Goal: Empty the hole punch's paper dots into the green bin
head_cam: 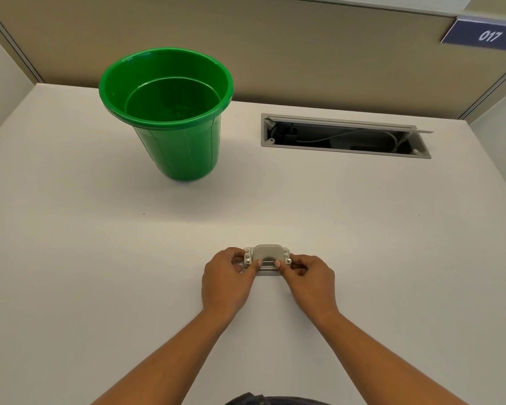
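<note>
The hole punch (267,259) is a small pale grey piece with a rounded lever on top and silver rivets at both ends, sitting on the white desk (100,258) close to the person. The left hand (228,277) and right hand (310,277) pinch its two ends, thumbs pressed against its near edge. The green bin (170,112) stands upright well beyond, to the left.

Head-worn view, forward and downward
</note>
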`<state>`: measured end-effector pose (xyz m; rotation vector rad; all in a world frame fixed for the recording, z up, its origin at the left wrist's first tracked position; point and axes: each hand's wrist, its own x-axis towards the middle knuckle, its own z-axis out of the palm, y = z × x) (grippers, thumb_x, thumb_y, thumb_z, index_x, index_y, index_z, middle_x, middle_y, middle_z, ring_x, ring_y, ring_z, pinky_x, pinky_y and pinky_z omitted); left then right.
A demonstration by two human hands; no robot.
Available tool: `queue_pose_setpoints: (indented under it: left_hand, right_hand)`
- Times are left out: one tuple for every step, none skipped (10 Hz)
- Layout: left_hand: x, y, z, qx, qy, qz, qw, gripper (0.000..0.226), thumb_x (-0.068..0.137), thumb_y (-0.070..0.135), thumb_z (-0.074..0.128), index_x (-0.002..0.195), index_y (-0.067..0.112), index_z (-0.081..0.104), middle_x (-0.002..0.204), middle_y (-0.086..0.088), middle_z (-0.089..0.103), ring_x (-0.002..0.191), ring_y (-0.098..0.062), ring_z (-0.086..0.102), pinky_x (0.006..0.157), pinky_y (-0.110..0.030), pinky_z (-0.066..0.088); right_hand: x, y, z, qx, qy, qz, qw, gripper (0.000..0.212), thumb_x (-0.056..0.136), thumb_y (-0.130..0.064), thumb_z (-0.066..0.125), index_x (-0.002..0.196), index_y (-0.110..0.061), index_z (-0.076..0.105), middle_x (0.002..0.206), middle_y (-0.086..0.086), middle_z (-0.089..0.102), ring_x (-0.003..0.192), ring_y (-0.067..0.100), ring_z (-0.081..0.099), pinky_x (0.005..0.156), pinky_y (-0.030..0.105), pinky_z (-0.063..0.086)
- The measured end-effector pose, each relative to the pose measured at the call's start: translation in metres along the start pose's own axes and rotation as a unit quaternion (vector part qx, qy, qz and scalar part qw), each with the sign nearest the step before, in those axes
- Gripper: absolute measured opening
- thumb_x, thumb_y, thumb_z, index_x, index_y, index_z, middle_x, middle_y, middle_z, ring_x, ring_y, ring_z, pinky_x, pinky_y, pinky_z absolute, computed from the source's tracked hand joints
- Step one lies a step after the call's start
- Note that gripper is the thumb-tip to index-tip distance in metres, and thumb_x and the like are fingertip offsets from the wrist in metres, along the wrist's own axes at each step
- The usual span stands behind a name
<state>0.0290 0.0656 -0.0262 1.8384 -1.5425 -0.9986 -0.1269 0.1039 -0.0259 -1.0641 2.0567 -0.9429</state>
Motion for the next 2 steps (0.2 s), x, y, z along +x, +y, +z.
queue_pose_setpoints:
  left_hand:
    - [-0.006,-0.01,-0.002,0.028,-0.012,0.038,0.999,0.044,0.075,0.04,0.078,0.111,0.019,0.066,0.103,0.005,0.068,0.09,-0.011,0.062,0.076,-0.024,0.051]
    - [-0.019,-0.023,-0.002,0.119,0.001,0.102,0.988,0.05,0.077,0.043,0.073,0.119,0.018,0.063,0.114,0.005,0.062,0.106,-0.016,0.058,0.088,-0.026,0.045]
  right_hand:
    - [-0.004,0.0,-0.002,-0.027,-0.002,-0.025,0.999,0.037,0.075,-0.045,0.077,0.102,-0.021,0.071,0.077,-0.01,0.068,0.072,0.006,0.065,0.068,0.02,0.051]
    - [-0.014,0.013,-0.002,-0.071,0.014,-0.064,0.995,0.049,0.079,-0.048,0.071,0.117,-0.019,0.061,0.092,-0.008,0.064,0.081,0.008,0.061,0.075,0.024,0.051]
